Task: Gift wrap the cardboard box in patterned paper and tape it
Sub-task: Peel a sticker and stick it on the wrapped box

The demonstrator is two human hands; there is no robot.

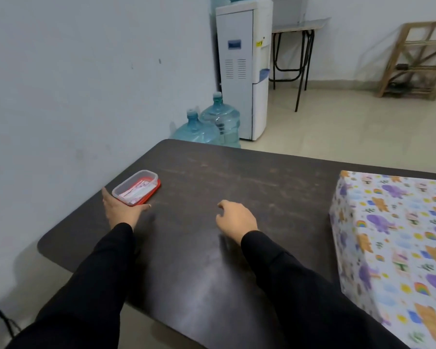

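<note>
The box (398, 248) stands at the right side of the dark table (212, 248), covered in white paper printed with purple, orange and rainbow figures. A small clear plastic container (136, 187) with a red lid under it sits near the table's left edge, holding white and pink strips. My left hand (121, 210) lies against the container's near side, fingers spread along it. My right hand (235, 217) hovers over the middle of the table, fingers loosely curled and holding nothing. Both arms wear black sleeves.
Beyond the table's far edge stand two blue water jugs (209, 127) and a white water dispenser (244, 69) by the wall. A folding table (297, 26) and a wooden frame (418, 61) stand farther back on the tiled floor.
</note>
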